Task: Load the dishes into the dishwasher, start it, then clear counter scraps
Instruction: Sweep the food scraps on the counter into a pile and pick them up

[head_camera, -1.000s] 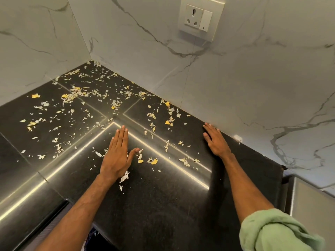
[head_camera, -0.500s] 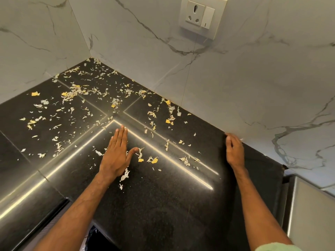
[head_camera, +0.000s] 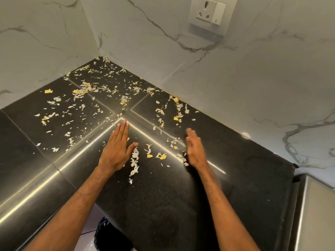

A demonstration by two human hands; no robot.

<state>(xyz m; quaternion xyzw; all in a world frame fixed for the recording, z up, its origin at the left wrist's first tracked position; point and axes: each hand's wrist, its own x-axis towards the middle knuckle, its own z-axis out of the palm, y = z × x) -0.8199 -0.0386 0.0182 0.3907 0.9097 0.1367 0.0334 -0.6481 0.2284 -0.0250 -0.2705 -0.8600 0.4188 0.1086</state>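
Pale and yellow scraps [head_camera: 85, 109] lie scattered over the black corner counter [head_camera: 163, 201], thickest toward the back corner and left side. My left hand [head_camera: 116, 149] lies flat, palm down, fingers together, with a line of scraps [head_camera: 135, 163] along its thumb side. My right hand [head_camera: 194, 148] stands on its edge on the counter, fingers straight and slightly blurred, with a few scraps [head_camera: 175, 144] against its left side. A small group of scraps [head_camera: 156, 154] lies between the two hands. Neither hand holds anything.
White marble walls [head_camera: 253, 78] meet behind the counter, with a wall socket and switch [head_camera: 208, 14] high up. A steel surface [head_camera: 315, 214] adjoins the counter's right end. Below the front edge a dark bag [head_camera: 108, 236] shows on the floor.
My right hand has swept from the back wall leftward and toward me, now standing on edge near the scraps. My left hand has stayed flat in place.
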